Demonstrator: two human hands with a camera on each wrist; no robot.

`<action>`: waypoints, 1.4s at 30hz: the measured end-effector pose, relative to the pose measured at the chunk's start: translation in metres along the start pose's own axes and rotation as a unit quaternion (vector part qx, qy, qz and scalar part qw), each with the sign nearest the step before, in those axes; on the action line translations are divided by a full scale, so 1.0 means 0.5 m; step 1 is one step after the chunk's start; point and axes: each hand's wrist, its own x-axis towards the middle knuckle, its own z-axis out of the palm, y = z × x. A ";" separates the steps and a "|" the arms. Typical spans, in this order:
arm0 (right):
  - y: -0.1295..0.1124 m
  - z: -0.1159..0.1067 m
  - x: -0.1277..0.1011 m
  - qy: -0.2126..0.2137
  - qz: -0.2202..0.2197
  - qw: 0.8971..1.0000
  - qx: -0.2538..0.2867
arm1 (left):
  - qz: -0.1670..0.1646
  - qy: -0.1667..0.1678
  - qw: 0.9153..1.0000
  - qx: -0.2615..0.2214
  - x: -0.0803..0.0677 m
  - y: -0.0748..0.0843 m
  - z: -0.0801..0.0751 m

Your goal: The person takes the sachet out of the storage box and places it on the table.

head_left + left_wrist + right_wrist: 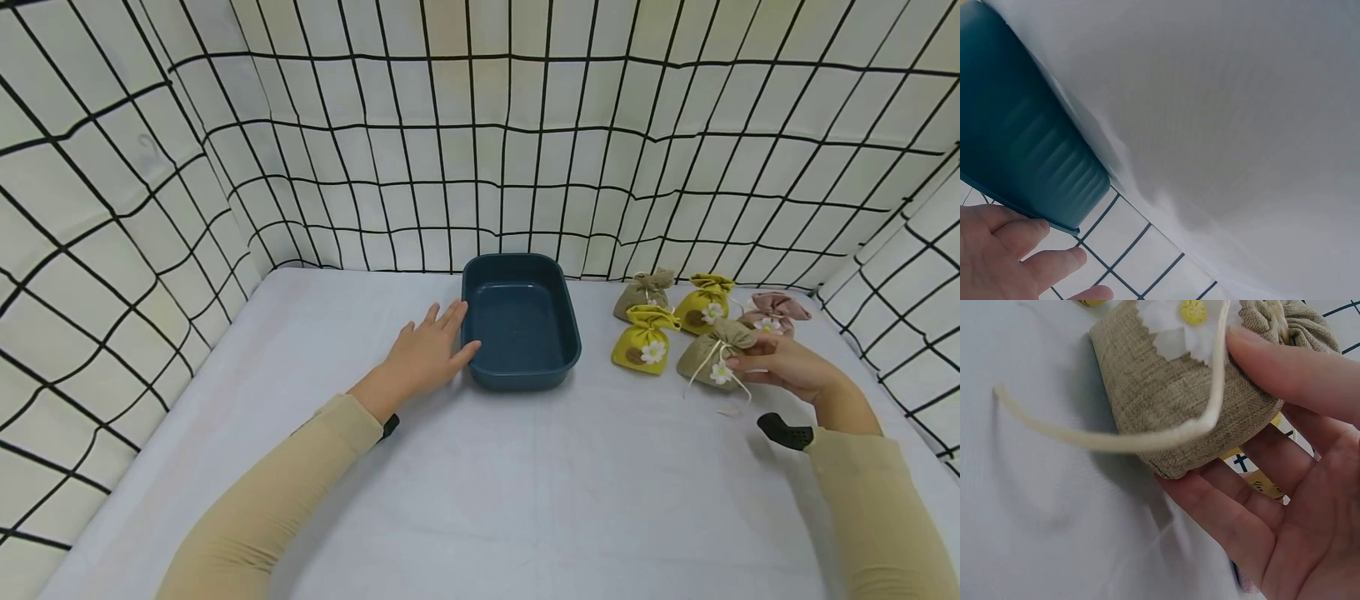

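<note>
A dark blue tray [521,325] stands empty in the middle of the white table. My left hand [442,337] lies flat beside it, straight fingers touching the tray's left wall. In the left wrist view the tray's wall [1022,144] sits just above my fingers [1022,240]. My right hand [750,363] pinches an olive burlap pouch [711,354] with a white flower, to the right of the tray. In the right wrist view my thumb [1291,362] presses the pouch [1172,419] from one side, with my fingers under it. Its cream cord [1104,440] trails loose.
More pouches sit close behind the held one: two yellow [643,340] [703,304], one olive [645,292] and one pink [776,310]. Black-gridded white cloth walls [480,150] close in the table at the back and on both sides.
</note>
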 end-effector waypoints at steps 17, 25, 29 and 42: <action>0.011 -0.017 -0.001 -0.015 0.009 1.000 0.019 | 0.002 -0.003 1.000 -0.002 0.004 0.000 -0.001; 0.011 -0.019 -0.003 0.000 0.002 0.999 -0.044 | 0.004 -0.005 1.000 -0.003 0.004 -0.002 -0.004; 0.010 -0.025 -0.012 0.011 0.009 0.998 -0.064 | 0.005 -0.007 1.000 -0.009 0.007 -0.002 -0.006; -0.014 -0.034 -0.073 0.100 -0.065 0.979 -0.168 | 0.008 -0.022 0.999 -0.044 0.005 -0.014 -0.009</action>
